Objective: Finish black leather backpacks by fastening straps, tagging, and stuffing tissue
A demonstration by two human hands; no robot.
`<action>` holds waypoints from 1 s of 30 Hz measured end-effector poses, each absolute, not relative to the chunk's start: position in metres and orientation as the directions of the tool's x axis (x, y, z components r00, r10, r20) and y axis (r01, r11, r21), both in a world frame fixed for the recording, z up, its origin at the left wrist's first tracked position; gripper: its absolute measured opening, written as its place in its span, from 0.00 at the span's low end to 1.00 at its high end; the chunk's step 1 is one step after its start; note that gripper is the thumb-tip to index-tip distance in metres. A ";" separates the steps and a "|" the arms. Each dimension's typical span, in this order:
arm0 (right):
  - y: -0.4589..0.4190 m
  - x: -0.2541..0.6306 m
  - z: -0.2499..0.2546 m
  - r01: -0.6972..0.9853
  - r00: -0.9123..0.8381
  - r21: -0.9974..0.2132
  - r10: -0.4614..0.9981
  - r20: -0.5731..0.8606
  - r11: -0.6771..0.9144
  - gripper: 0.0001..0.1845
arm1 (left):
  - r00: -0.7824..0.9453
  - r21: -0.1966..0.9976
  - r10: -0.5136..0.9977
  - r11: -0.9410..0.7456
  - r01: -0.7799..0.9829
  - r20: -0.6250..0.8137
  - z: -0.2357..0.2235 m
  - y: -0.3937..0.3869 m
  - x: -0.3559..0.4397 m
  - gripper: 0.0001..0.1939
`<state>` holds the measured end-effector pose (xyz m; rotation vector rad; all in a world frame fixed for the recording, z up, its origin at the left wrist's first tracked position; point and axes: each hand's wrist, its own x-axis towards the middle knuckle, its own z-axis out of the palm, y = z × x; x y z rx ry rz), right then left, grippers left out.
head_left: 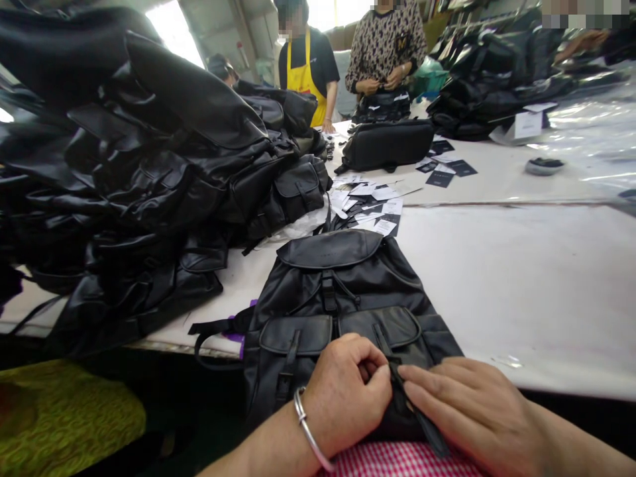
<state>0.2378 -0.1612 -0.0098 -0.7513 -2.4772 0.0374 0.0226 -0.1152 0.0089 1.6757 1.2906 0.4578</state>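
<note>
A black backpack lies on the white table right in front of me, flap away from me and two front pockets toward me. My left hand, with a silver bangle on the wrist, is closed and pinches a black strap at the lower right pocket. My right hand lies over the same strap, fingers pressed together and pinching it just beside the left hand. The strap runs down toward my lap.
A tall heap of black backpacks fills the left of the table. Printed tags lie scattered behind my bag. Across the table stand a person in a yellow apron and a person in a patterned top, with more bags there.
</note>
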 end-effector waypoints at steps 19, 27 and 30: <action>-0.158 0.230 0.006 0.383 -0.621 -0.726 0.741 0.255 0.571 0.16 | 0.689 0.779 0.716 -0.366 0.510 -0.115 0.024 -0.089 0.020 0.06; -0.161 0.225 0.003 0.412 -0.630 -0.624 0.703 0.332 0.664 0.20 | 0.559 0.663 0.758 -0.232 0.712 -0.335 0.015 -0.073 0.028 0.13; -0.162 0.225 0.004 0.405 -0.634 -0.630 0.700 0.328 0.662 0.19 | 0.543 0.637 0.769 -0.239 0.733 -0.337 0.014 -0.071 0.028 0.14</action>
